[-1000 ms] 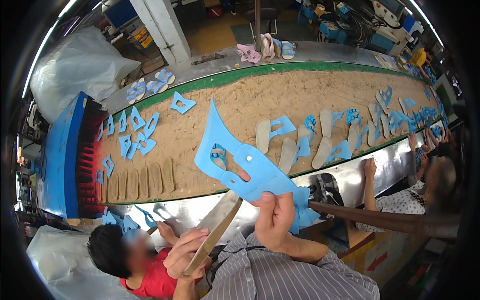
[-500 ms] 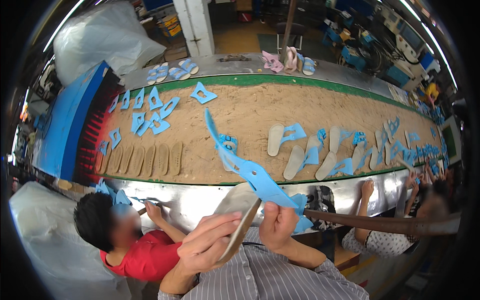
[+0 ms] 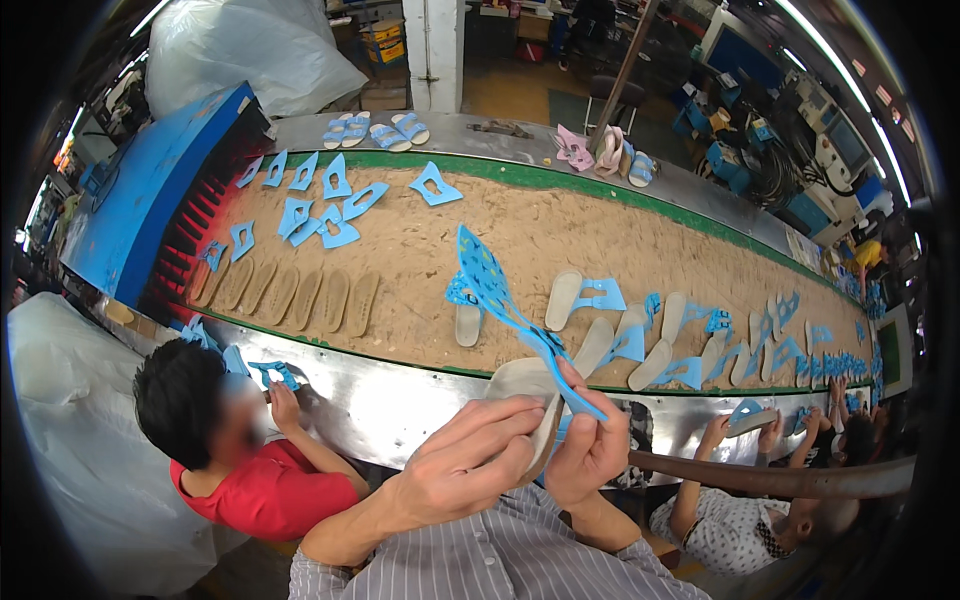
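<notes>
Pinching blue strap [image 3: 483, 283] near lower end, right hand [image 3: 588, 452] faced left hand [image 3: 462, 462], whose grip clasped sole [image 3: 524, 378] by edge. Strap looked light, bendy; sole seemed stiffer, best held by sides.

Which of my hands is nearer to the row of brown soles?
Left. Your left hand, holding a sole, is below and right of the row in the picture; your right hand, pinching a blue strap, is farther right.
</notes>
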The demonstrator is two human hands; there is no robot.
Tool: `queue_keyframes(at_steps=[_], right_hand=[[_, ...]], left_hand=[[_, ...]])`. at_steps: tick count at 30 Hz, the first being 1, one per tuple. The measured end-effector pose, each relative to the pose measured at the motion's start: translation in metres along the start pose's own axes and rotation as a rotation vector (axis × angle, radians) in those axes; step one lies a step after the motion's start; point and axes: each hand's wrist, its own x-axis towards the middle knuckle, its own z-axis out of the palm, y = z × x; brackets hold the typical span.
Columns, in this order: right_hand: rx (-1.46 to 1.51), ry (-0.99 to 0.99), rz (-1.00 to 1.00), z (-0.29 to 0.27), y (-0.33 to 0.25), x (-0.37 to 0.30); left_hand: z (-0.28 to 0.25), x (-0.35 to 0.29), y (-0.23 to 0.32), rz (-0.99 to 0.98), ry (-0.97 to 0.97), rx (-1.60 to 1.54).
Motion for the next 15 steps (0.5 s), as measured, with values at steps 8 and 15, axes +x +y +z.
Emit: queue_keyframes(at_steps=[8, 15], right_hand=[[0.016, -0.048, -0.133, 0.012, -0.007, 0.015], [-0.173, -0.174, -0.207, 0.022, -0.019, 0.028]], left_hand=[[-0.003, -0.004, -0.009, -0.012, 0.045, -0.061], [-0.01, -0.019, -0.02, -0.121, 0.165, -0.13]])
